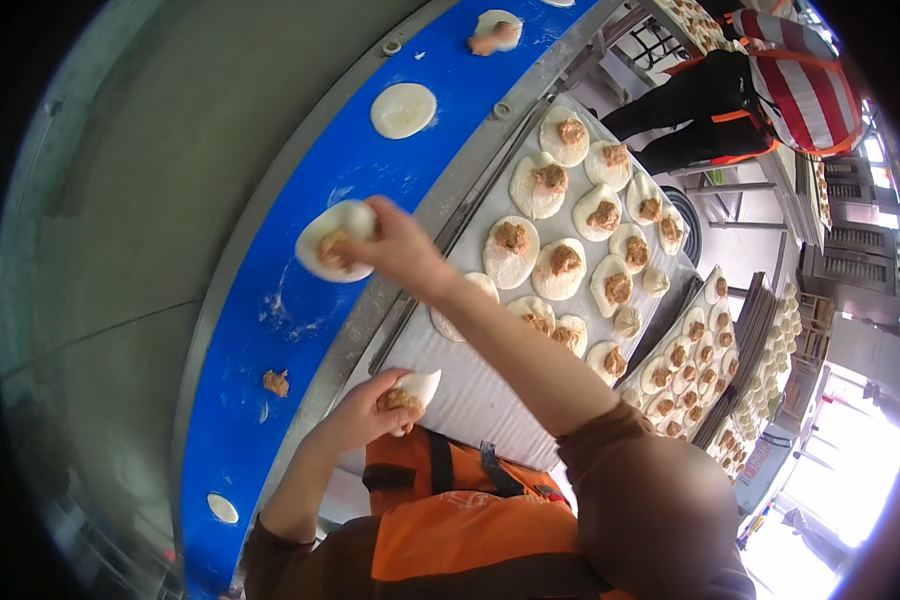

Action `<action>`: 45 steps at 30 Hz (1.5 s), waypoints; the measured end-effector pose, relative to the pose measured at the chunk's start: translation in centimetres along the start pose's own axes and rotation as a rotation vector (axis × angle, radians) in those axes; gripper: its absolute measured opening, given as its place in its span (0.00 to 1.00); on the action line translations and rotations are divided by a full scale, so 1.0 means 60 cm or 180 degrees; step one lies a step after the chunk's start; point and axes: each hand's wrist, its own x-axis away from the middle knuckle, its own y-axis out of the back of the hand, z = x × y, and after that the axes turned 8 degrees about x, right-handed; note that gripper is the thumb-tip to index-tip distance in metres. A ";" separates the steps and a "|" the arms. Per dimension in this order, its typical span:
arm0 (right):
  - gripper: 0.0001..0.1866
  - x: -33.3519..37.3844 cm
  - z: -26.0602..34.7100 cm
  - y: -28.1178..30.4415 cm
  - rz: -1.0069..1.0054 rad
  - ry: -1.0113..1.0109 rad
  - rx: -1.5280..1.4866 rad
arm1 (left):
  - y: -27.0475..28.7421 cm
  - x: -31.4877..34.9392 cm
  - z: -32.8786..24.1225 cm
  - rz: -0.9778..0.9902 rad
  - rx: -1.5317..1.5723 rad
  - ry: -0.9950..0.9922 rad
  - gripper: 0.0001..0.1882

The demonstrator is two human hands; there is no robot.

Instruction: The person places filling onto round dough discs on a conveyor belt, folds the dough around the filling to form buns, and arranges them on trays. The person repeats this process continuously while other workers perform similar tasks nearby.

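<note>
My right hand [407, 252] grips the edge of a flat dough round [315, 232] with a lump of brown filling [334, 250] on it, over the blue conveyor belt [270, 340]. Closer to my body, my left hand [355, 415] is wrapped round a second dough round [420, 388], which is folded up around its filling [402, 399]. Beside my arms stands a lined tray [440, 385] bearing several dough rounds topped with filling, such as one dough round [511, 265]. Two gathered buns [627, 321] sit among them.
Along the belt lie a plain dough round [403, 110], a filled one [497, 30], a small one [222, 508] and a loose filling lump [276, 382]. More loaded trays [682, 372] stand to the right. At the upper right is another person [740, 95].
</note>
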 end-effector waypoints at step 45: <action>0.10 0.259 0.008 0.209 -0.0726 0.0637 0.2529 | 0.176 -0.094 -0.092 -0.2968 -0.4403 -0.1452 0.34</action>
